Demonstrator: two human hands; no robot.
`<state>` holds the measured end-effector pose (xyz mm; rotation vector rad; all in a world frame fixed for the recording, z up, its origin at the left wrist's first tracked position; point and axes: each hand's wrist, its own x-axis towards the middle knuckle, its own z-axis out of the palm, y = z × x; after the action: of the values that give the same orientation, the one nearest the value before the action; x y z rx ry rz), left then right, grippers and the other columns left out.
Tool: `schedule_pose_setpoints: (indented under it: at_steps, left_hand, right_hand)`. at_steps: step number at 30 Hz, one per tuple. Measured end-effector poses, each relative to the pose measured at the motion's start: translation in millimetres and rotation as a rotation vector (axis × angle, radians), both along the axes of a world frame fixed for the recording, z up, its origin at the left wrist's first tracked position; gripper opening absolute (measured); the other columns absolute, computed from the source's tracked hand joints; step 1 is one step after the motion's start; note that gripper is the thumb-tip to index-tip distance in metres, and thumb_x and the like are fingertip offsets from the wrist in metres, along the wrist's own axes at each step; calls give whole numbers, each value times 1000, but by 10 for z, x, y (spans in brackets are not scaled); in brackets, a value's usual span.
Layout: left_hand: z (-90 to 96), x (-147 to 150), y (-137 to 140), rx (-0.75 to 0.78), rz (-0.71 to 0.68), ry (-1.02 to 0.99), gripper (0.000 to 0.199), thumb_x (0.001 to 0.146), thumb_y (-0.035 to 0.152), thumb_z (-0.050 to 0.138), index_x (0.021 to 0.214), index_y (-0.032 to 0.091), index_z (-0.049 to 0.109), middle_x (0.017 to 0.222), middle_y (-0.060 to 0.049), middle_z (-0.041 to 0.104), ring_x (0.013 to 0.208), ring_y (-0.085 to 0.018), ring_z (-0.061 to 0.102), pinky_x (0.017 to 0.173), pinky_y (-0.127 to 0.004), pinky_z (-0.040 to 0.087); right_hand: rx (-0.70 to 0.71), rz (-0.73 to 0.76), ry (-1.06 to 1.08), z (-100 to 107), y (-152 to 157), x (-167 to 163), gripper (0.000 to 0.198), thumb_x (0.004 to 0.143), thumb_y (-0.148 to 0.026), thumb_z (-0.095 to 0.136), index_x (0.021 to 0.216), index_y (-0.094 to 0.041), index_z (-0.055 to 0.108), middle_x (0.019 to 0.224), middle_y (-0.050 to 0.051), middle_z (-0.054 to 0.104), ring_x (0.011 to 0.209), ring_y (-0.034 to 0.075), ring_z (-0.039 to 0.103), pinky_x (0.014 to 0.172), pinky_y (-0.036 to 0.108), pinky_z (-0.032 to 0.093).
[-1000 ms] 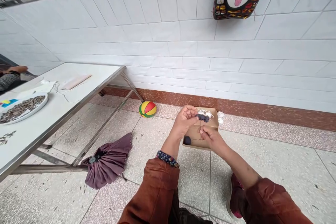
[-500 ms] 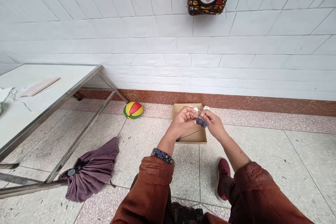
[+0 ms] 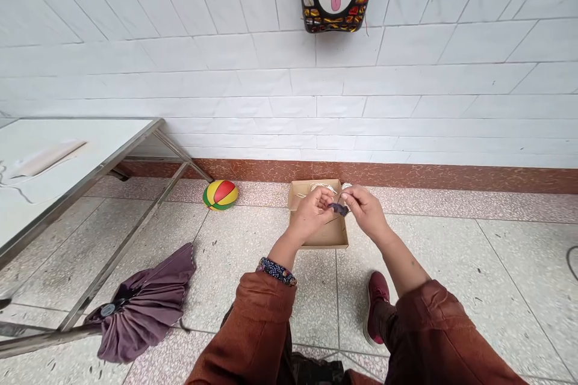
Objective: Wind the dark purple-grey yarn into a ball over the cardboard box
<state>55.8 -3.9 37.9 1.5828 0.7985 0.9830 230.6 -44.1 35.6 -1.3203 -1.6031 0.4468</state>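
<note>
A small bundle of dark purple-grey yarn (image 3: 338, 209) is held between my two hands, above a shallow cardboard box (image 3: 324, 239) on the floor. My left hand (image 3: 313, 210) pinches the bundle's left end, its fingers curled. My right hand (image 3: 363, 210) is closed at the bundle's upper right, thumb and forefinger pinching what looks like a thin strand of it. White cord (image 3: 321, 186) lies in the back of the box, partly hidden behind my fingers. A round white item (image 3: 347, 186) sits just behind the box's right corner.
A striped ball (image 3: 220, 195) rests on the floor by the wall. At left stands a metal-framed table (image 3: 112, 132) bearing a flat beige item (image 3: 49, 157). A folded purple umbrella (image 3: 147, 307) lies beside its frame. A black basket (image 3: 336, 18) with a winking face hangs on the wall.
The whole view has shifted slightly, so the scene sits further left. My right hand has drawn a little away from the bundle, with a strand showing between my hands.
</note>
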Motion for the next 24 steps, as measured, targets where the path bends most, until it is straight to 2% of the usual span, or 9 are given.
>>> schedule_pose_setpoints:
  at_steps: [3, 7, 9, 11, 13, 16, 19, 21, 24]
  left_hand:
    - [37, 39, -35, -162, -123, -159, 33, 71, 17, 74, 102, 20, 62, 84, 0, 63, 78, -12, 60, 78, -27, 49]
    - [-38, 70, 14, -258, 27, -313, 37, 75, 23, 75, 110, 19, 63, 83, 0, 62, 74, -11, 60, 77, -28, 50]
    - [-105, 69, 61, -245, 129, -275, 37, 75, 21, 74, 111, 19, 64, 81, 1, 60, 73, -11, 58, 73, -26, 48]
    - [-169, 56, 99, -162, 208, -188, 34, 73, 17, 72, 107, 19, 67, 79, 2, 58, 71, -10, 55, 70, -24, 46]
    - [-215, 36, 114, -76, 233, -103, 34, 73, 15, 71, 106, 19, 68, 77, 2, 57, 69, -10, 53, 68, -24, 44]
    - [-218, 8, 83, -43, 182, -36, 40, 73, 13, 71, 113, 20, 66, 76, 3, 56, 68, -11, 51, 66, -25, 42]
    - [-137, -10, 13, -103, 31, -36, 46, 70, 10, 72, 114, 20, 66, 76, 3, 56, 70, -11, 52, 68, -25, 41]
    - [-69, -9, -31, -184, -86, -123, 49, 69, 11, 74, 116, 20, 65, 78, 3, 57, 72, -11, 53, 71, -25, 42]
    - [-16, 9, -64, -338, -96, -359, 55, 69, 15, 79, 121, 20, 63, 79, 3, 58, 74, -10, 54, 76, -25, 43]
  right_hand:
    - [-62, -31, 40, -189, 64, 52, 25, 98, -40, 49, 86, -23, 63, 85, 5, 69, 81, 21, 64, 75, 33, 51]
    - [-156, 88, -75, -364, -48, -136, 28, 100, -38, 45, 86, -22, 63, 82, 4, 68, 73, 20, 64, 68, 31, 50]
    - [-147, 172, -162, -339, -148, -239, 27, 102, -35, 44, 86, -22, 61, 80, 4, 66, 71, 19, 63, 67, 30, 49]
    - [-95, 217, -204, -244, -222, -292, 25, 103, -32, 44, 88, -22, 61, 80, 4, 64, 74, 19, 62, 69, 30, 49]
    - [-34, 217, -201, -120, -230, -284, 23, 103, -32, 45, 90, -22, 63, 83, 5, 63, 76, 19, 62, 70, 31, 49]
    - [28, 143, -125, 9, -113, -192, 23, 102, -33, 48, 93, -22, 65, 87, 6, 64, 81, 20, 62, 73, 31, 49]
    - [20, 35, -6, -23, 72, -74, 23, 99, -36, 51, 89, -22, 67, 86, 6, 66, 84, 21, 62, 76, 32, 49]
    - [-29, -23, 84, -124, 171, -24, 26, 97, -40, 54, 84, -21, 66, 84, 5, 67, 82, 21, 62, 75, 33, 49]
    - [-140, -31, 158, -300, 224, -39, 30, 95, -44, 53, 80, -21, 65, 80, 4, 67, 76, 20, 62, 70, 32, 49]
